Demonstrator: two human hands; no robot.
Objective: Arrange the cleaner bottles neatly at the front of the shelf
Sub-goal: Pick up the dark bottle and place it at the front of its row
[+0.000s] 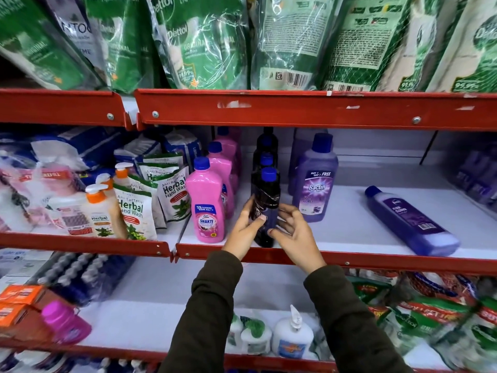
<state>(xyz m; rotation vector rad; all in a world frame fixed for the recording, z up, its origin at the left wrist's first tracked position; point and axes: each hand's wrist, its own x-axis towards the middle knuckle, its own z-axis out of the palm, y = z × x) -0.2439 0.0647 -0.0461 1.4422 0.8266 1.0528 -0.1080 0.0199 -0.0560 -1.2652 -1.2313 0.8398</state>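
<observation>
A dark bottle with a blue cap (265, 203) stands upright at the front edge of the middle shelf (349, 232). My left hand (246, 228) grips its left side, thumb across the front. My right hand (294, 232) is beside its right side with fingers spread, the fingertips at or just off the bottle. More dark bottles (266, 154) line up behind it. A row of pink Shakti bottles (205, 201) stands to the left. A purple Bactin bottle (314, 179) stands upright to the right, and another purple bottle (411, 222) lies on its side further right.
Herbal hand wash pouches (134, 211) and pump bottles (94, 208) fill the left bay. Green Dettol refill packs (204, 41) hang over the red rail above (295, 109). The lower shelf holds white pump bottles (293, 335), a pink bottle (66, 321) and orange boxes (18, 300).
</observation>
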